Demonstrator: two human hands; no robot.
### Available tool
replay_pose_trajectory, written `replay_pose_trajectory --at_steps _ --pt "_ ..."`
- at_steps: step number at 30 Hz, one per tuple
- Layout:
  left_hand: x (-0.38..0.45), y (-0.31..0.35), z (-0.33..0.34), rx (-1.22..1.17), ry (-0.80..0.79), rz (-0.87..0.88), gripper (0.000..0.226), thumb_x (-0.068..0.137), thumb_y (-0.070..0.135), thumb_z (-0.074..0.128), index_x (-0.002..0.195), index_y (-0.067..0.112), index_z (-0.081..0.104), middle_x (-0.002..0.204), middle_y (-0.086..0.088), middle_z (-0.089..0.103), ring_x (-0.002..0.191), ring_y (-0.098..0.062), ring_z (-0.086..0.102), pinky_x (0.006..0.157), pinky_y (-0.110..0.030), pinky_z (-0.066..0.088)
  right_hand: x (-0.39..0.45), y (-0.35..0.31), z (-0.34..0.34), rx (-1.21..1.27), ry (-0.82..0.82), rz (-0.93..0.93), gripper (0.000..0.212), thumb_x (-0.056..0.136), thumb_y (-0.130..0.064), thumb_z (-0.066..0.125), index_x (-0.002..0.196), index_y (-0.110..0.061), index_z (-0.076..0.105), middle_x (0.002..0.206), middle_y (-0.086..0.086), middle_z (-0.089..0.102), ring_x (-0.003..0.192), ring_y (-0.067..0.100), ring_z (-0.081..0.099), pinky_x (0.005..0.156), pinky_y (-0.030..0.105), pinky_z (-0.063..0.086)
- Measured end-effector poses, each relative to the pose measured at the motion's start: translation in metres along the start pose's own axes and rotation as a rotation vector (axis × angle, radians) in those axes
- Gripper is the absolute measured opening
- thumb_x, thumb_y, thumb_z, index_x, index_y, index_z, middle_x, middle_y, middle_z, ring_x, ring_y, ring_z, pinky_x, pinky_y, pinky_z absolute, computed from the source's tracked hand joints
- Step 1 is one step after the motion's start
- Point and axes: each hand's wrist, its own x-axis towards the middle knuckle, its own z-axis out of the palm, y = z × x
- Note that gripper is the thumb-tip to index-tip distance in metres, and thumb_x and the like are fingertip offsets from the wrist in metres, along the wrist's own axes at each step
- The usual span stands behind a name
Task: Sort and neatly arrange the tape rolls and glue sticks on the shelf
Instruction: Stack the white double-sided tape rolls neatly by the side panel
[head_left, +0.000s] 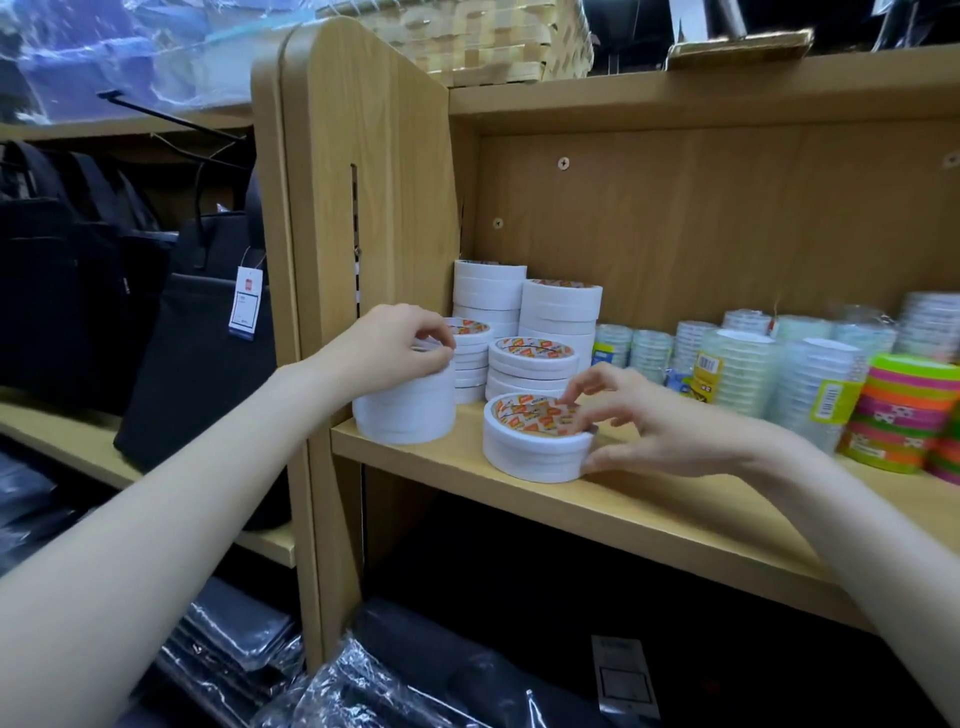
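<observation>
White double-sided tape rolls stand in stacks at the left end of a wooden shelf (649, 512). My left hand (392, 345) grips the top of the front-left stack (408, 410), fingers curled over its rim. My right hand (641, 418) pinches a low stack of white rolls (530, 449) with an orange core, thumb on its side and fingertips inside the core. Taller white stacks (558, 312) rise behind. Clear tape rolls (737, 364) and neon coloured rolls (904, 415) sit to the right. No glue sticks show.
The shelf's side panel (363, 182) stands just left of the stacks. Black bags (192, 332) with a price tag hang to the left. Plastic-wrapped dark goods (395, 680) fill the space below. A woven basket (483, 36) sits on top.
</observation>
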Motion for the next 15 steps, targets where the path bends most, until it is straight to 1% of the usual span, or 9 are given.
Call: replay_pose_trajectory --at_steps 2,4,5,7,9,10,12,14,15 --pt "-0.001 -0.004 -0.003 -0.003 0.021 -0.019 0.016 0.090 0.021 0.056 0.102 0.017 0.066 0.095 0.002 0.062 0.078 -0.007 0.053 0.062 -0.015 0.038 -0.003 -0.001 -0.005 -0.015 -0.010 0.012 0.015 0.083 -0.025 0.068 0.097 -0.025 0.063 0.121 -0.006 0.037 0.115 0.010 0.040 0.082 0.001 0.029" --pt "-0.003 -0.008 -0.007 -0.008 0.037 -0.033 0.018 0.091 0.021 0.055 0.105 0.016 0.066 0.096 0.003 0.059 0.086 -0.009 0.053 0.068 -0.018 0.039 -0.006 0.001 -0.009 -0.014 -0.016 0.013 0.017 0.083 -0.023 0.069 0.098 -0.017 0.066 0.116 -0.006 0.036 0.110 0.011 0.044 0.077 -0.002 0.031" --pt "-0.004 -0.010 -0.007 -0.014 0.043 -0.040 0.019 0.091 0.020 0.054 0.106 0.016 0.066 0.097 0.003 0.058 0.091 -0.010 0.054 0.074 -0.020 0.041 -0.008 0.000 -0.009 -0.013 -0.016 0.013 0.017 0.082 -0.023 0.070 0.097 -0.017 0.066 0.116 -0.007 0.036 0.109 0.011 0.046 0.078 -0.001 0.034" --pt "-0.004 -0.011 -0.005 -0.026 0.045 -0.045 0.019 0.092 0.018 0.054 0.105 0.016 0.066 0.098 0.003 0.059 0.095 -0.011 0.054 0.081 -0.023 0.042 -0.008 -0.002 -0.007 -0.042 -0.024 0.016 0.016 0.080 -0.023 0.072 0.096 -0.021 0.067 0.118 -0.008 0.036 0.109 0.011 0.048 0.087 0.013 0.042" --pt "-0.004 -0.012 -0.001 -0.032 0.041 -0.046 0.018 0.092 0.017 0.053 0.105 0.015 0.066 0.099 0.002 0.058 0.094 -0.011 0.054 0.081 -0.023 0.042 -0.006 -0.002 -0.004 -0.094 -0.029 0.031 0.016 0.079 -0.021 0.073 0.095 -0.019 0.069 0.116 -0.009 0.036 0.107 0.013 0.050 0.091 0.025 0.044" --pt "-0.003 -0.012 0.000 -0.030 0.039 -0.049 0.018 0.091 0.017 0.053 0.105 0.015 0.066 0.100 0.001 0.058 0.093 -0.011 0.054 0.081 -0.024 0.043 -0.007 -0.003 -0.005 -0.073 -0.022 0.030 0.014 0.079 -0.020 0.073 0.093 -0.019 0.069 0.113 -0.010 0.037 0.105 0.014 0.051 0.090 0.024 0.045" --pt "-0.003 -0.013 -0.001 -0.027 0.038 -0.056 0.018 0.091 0.018 0.053 0.105 0.015 0.065 0.103 -0.002 0.059 0.092 -0.015 0.056 0.082 -0.028 0.047 -0.009 -0.005 -0.014 0.048 0.051 0.011 0.014 0.076 -0.016 0.075 0.083 -0.025 0.067 0.108 -0.014 0.040 0.103 0.009 0.051 0.086 0.012 0.043" --pt "-0.002 -0.015 -0.002 -0.038 0.059 -0.064 0.020 0.091 0.019 0.054 0.109 0.015 0.063 0.108 -0.005 0.060 0.098 -0.019 0.058 0.088 -0.034 0.049 -0.006 -0.005 -0.031 0.103 0.205 -0.010 0.025 0.072 -0.015 0.078 0.075 -0.035 0.064 0.105 -0.014 0.045 0.099 -0.003 0.049 0.083 0.002 0.034" --pt "-0.002 -0.016 -0.002 -0.048 0.071 -0.070 0.022 0.092 0.019 0.054 0.112 0.015 0.061 0.112 -0.005 0.060 0.102 -0.019 0.057 0.090 -0.032 0.048 -0.001 -0.007 -0.041 0.093 0.273 -0.020 0.027 0.070 -0.014 0.079 0.074 -0.036 0.063 0.104 -0.011 0.048 0.097 -0.004 0.048 0.083 0.001 0.033"
